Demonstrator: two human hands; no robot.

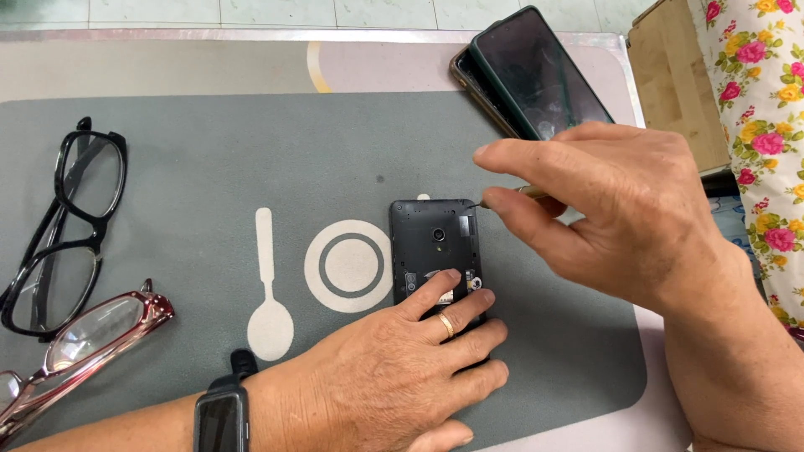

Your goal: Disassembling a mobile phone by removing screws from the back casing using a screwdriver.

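Observation:
A small black phone (435, 243) lies on the grey mat (209, 176) with its back cover off, camera lens and inner parts showing. My left hand (402, 368) lies flat over its lower half, fingers spread, a gold ring on one finger and a black watch on the wrist. My right hand (611, 218) hovers at the phone's upper right corner, pinching a thin metal tool (502, 197) whose tip touches that corner.
Two dark phones (536, 75) lie stacked at the mat's far right edge. Black-framed glasses (67, 226) and red-framed glasses (84, 343) lie at the left. A wooden board (674, 84) and flowered cloth (766, 109) stand at the right.

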